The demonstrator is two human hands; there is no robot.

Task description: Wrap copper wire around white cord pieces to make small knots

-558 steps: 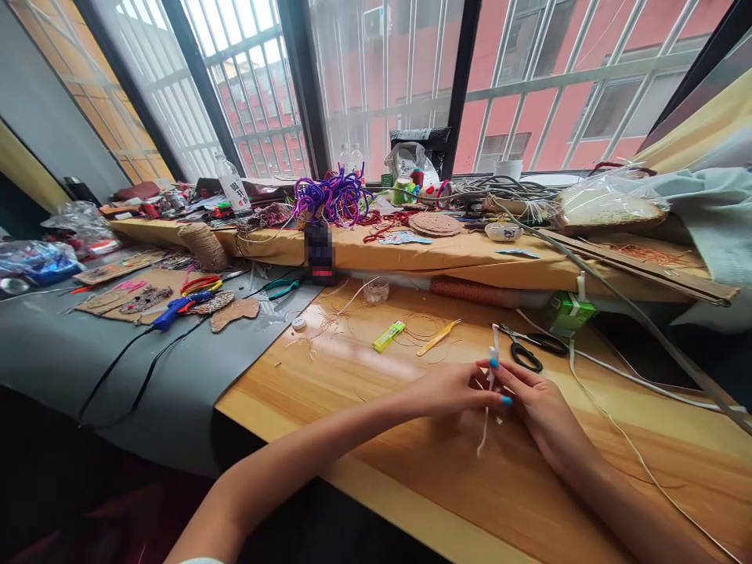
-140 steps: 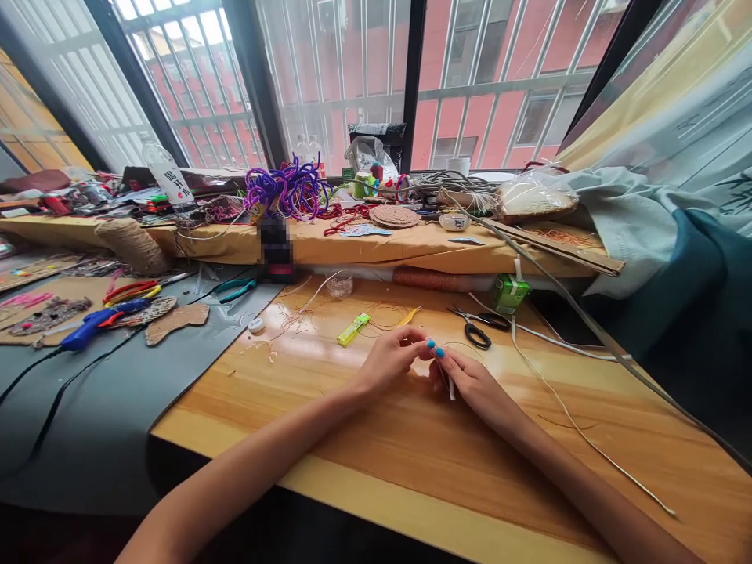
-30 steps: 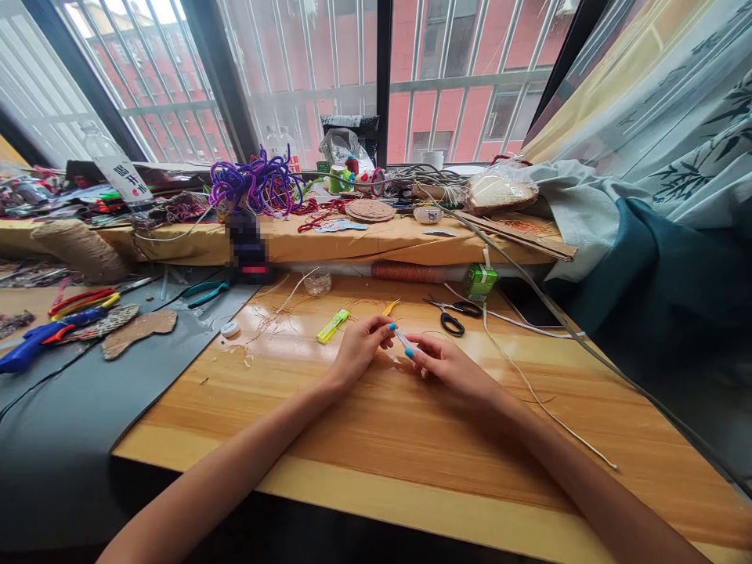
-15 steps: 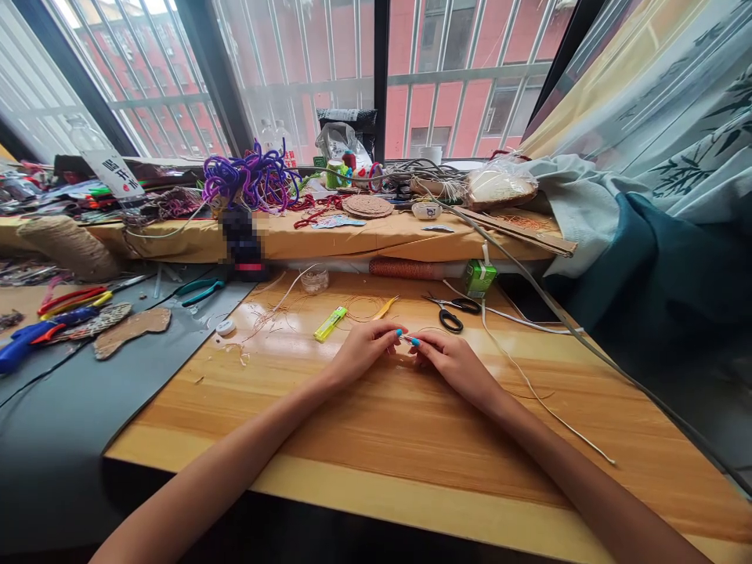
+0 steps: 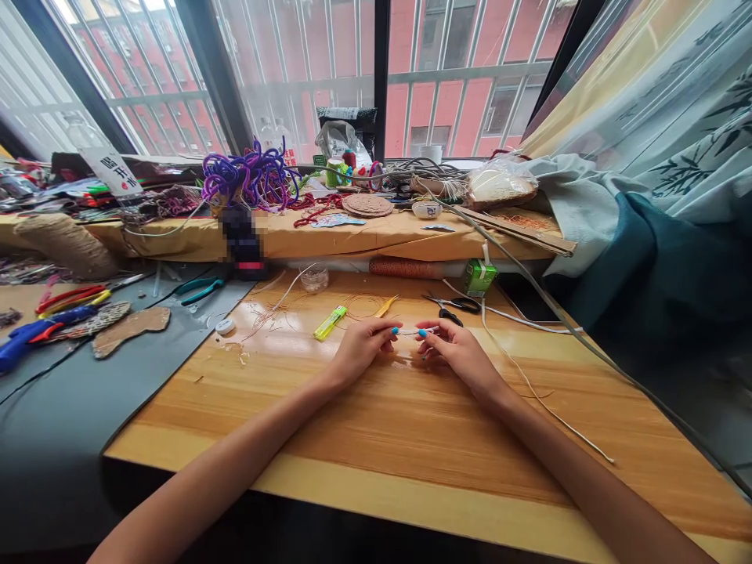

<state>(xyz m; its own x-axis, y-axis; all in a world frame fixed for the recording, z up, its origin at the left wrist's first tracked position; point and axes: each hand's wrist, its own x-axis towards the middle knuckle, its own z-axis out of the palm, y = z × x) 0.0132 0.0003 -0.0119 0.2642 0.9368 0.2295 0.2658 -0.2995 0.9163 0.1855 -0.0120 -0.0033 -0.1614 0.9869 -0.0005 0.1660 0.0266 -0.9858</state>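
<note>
Above the wooden table, a short piece of white cord runs level between my two hands. My left hand pinches one end between thumb and fingers. The other end is pinched by my right hand, with its lower fingers curled beneath. Beyond my left hand lie a yellow-green lighter and a small yellow pointed tool. Black-handled scissors rest just past my right hand, which partly covers one handle loop.
A long white cord trails down the right side of the table. At the back stand a green drink carton and a thread spool. Pliers and other tools lie on the grey mat at left. A thick cable crosses the right edge.
My hands have drawn apart, the right one moving slightly right and up. More of the white cord now shows between them. The right hand covers more of the scissors.
</note>
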